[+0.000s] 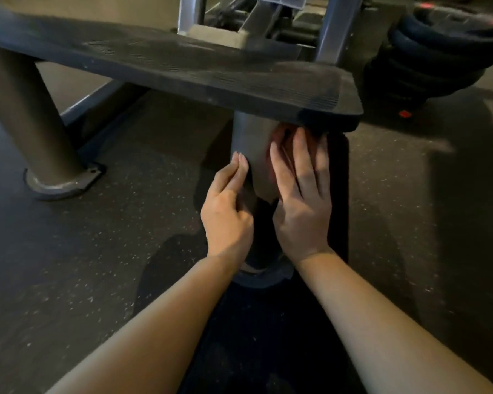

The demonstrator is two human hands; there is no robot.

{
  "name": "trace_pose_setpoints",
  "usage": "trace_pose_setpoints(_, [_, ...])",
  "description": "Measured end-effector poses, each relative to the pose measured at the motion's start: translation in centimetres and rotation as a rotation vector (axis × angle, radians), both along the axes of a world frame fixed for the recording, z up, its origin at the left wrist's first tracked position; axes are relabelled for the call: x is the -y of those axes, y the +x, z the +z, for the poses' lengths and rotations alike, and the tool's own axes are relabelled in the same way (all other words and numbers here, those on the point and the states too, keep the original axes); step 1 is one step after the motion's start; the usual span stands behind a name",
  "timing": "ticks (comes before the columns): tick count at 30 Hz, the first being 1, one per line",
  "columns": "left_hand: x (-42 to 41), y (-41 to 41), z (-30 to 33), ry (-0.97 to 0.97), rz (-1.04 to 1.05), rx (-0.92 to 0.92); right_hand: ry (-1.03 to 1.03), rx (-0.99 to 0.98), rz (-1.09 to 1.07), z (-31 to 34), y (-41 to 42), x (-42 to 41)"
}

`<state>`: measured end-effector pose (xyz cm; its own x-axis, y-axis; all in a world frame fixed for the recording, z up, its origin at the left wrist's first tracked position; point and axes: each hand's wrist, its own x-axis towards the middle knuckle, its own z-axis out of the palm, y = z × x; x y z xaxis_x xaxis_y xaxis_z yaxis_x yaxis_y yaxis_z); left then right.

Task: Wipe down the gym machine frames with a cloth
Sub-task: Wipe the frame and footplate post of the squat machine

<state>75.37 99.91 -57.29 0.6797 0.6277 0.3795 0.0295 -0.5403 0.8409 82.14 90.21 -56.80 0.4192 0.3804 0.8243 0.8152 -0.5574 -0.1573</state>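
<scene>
A thick grey post (251, 137) of the gym machine stands under a black ribbed platform (182, 72). My right hand (302, 194) lies flat on the post's right side, fingers straight and pointing up to the platform's underside. A blurred pinkish patch (279, 135) shows at its fingertips; whether it is a cloth I cannot tell. My left hand (228, 211) touches the post's left side with straight fingers. Between the hands the post looks dark (258, 206), either shadow or dark fabric. The post's round base (265, 275) sits on the floor.
A second grey post (26, 120) with a bolted foot stands at the left. Silver uprights (336, 27) rise behind the platform. Black weight plates (439, 58) are stacked at the back right. The floor is dark speckled rubber (97, 251).
</scene>
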Motion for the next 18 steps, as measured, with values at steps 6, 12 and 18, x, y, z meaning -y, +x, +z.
trace_pose_setpoints(6, [-1.3,-0.7,1.9,-0.121,-0.066,-0.081,-0.147,-0.081,0.215,-6.5,-2.7,-1.0])
trace_pose_setpoints(12, [-3.5,-1.0,0.6,-0.445,0.139,-0.007,-0.091,-0.099,0.242,-6.7,-3.3,-4.1])
trace_pose_setpoints(18, [-4.6,-4.1,-3.0,-0.791,-0.157,0.218,-0.179,-0.051,0.257,-7.3,-3.4,-6.8])
